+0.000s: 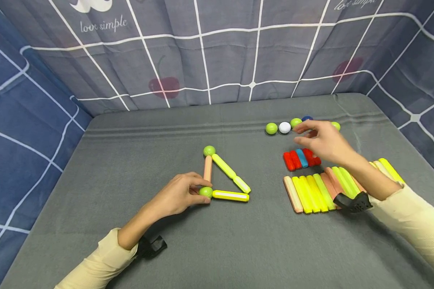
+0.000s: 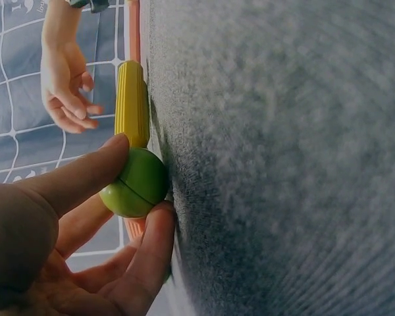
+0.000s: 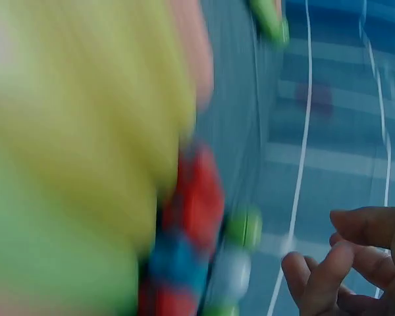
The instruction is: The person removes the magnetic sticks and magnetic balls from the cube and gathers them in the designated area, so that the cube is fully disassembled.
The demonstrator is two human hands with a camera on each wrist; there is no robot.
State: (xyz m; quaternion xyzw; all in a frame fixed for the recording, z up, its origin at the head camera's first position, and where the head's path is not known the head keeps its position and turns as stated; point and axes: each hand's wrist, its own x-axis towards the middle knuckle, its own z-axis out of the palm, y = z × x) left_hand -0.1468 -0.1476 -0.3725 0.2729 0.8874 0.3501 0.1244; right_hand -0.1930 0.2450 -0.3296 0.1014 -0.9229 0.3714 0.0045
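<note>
My left hand (image 1: 179, 195) pinches a green ball (image 1: 205, 192) between thumb and fingers at the lower left corner of a triangle of rods. An orange ribbed rod (image 1: 207, 168) leads from it to a second green ball (image 1: 209, 150). A yellow rod (image 1: 230, 196) extends rightward from the pinched ball. Along the sloping side lies another yellow rod (image 1: 224, 166), with a shorter yellow piece (image 1: 242, 184) at its lower end. Nothing is in my right hand (image 1: 327, 142), which hovers with loosely bent fingers above red pieces (image 1: 289, 161) and close to a row of balls.
That row has a green ball (image 1: 271, 128), a white ball (image 1: 284, 127) and a dark blue ball (image 1: 307, 118). A blue piece (image 1: 302, 158) lies among the red ones. Several yellow and orange rods (image 1: 309, 194) lie side by side under my right forearm. Checked cloth (image 1: 224, 56) hangs behind the grey table (image 1: 220, 241).
</note>
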